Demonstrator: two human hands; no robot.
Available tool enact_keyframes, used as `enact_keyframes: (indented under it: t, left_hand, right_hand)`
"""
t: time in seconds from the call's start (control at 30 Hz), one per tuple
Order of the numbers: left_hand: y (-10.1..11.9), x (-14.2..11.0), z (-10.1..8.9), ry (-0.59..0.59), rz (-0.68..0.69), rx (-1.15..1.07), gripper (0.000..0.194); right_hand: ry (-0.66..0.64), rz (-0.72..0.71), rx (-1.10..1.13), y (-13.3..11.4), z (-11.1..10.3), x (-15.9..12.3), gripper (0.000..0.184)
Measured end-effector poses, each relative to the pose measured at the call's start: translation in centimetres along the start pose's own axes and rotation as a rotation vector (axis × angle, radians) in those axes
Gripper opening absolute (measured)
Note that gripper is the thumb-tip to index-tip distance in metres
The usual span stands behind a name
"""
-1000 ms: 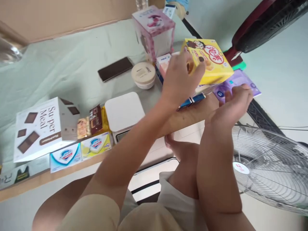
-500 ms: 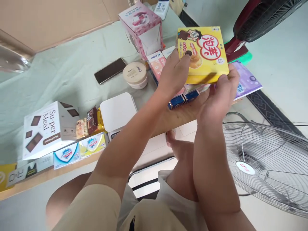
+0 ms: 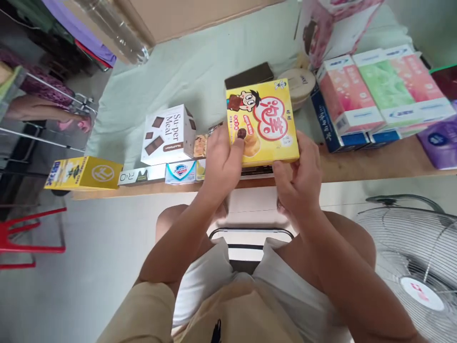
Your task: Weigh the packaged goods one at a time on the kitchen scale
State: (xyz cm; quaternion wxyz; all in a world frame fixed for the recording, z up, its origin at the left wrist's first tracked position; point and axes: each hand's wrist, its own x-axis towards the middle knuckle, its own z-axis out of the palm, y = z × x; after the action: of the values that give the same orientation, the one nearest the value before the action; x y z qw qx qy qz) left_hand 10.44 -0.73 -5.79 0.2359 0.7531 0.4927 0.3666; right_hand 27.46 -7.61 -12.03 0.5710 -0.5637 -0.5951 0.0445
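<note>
A yellow snack box (image 3: 262, 121) with a cartoon figure and red lettering is held up in front of me, over the table's front edge. My left hand (image 3: 224, 155) grips its left side, thumb on the front face. At its lower right corner, my right hand (image 3: 302, 174) is closed round the edge. Behind the box lie a dark phone (image 3: 250, 75) and a round Dove tub (image 3: 302, 85), both partly covered by it. Left of my left hand stands a white Su-per Meal box (image 3: 169, 133), with small snack packs (image 3: 200, 145) beside it.
Soap boxes (image 3: 181, 171) and a yellow carton (image 3: 84, 172) line the front edge. Tissue packs (image 3: 385, 90) sit on blue boxes (image 3: 330, 128) at right, near a pink box (image 3: 335, 33). A floor fan (image 3: 421, 281) stands lower right; a red stool (image 3: 28, 238) is at left.
The yellow box has come left from above the tissue packs to in front of me, still in both hands. My view has turned left, showing the yellow carton and red stool.
</note>
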Motion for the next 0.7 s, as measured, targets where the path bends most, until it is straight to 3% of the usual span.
enact_keyframes:
  t: [0.27,0.43,0.5,0.7]
  left_hand:
    - [-3.6,1.4,0.7,-0.139,-0.111,0.111,0.042]
    - [-6.4,1.2,-1.0,0.119,-0.096,-0.090,0.060]
    - [-6.8,0.7,-2.2,0.137,-0.091,-0.145,0.057]
    - [-6.1,-0.7,-3.8,-0.011,0.041,-0.077,0.052]
  right_hand:
    - [-0.112,0.178,-0.075,2.2,1.3,0.1,0.061]
    - [-0.134,0.294,-0.008,2.2,0.5,0.4,0.052]
    - [-0.104,0.321,0.033,2.2,0.4,0.7,0.050]
    - [-0.012,0.378,0.127,2.7,0.8,1.4,0.045]
